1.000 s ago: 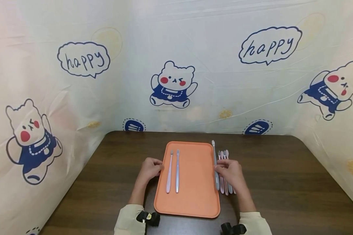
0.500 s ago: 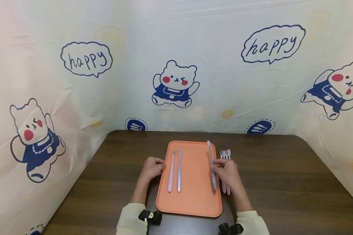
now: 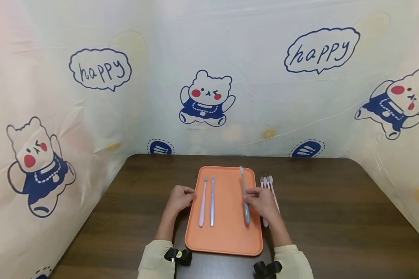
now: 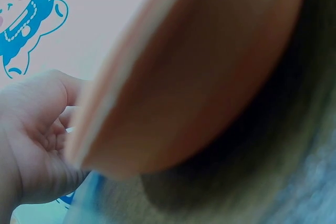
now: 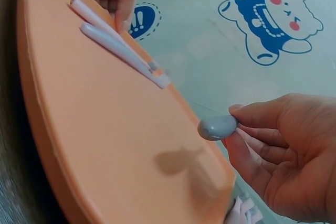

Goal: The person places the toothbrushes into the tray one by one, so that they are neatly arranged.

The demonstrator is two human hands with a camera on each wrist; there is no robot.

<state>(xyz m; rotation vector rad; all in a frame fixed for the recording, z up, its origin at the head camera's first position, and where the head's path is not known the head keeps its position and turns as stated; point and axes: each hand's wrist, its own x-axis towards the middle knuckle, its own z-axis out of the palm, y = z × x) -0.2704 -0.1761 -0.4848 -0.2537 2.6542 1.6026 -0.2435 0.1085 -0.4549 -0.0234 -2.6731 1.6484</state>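
The right hand has carried the pinched grey plastic toothbrush inward, not yet set down, above the rectangular orange tray gripped by the left hand.

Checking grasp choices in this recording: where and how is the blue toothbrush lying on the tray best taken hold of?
Probably by the middle of its handle, pinched from above across its width: the blue toothbrush lies lengthwise on the tray, long and slim. Coming from its right looks easier, since the pink toothbrush lies close on its left.
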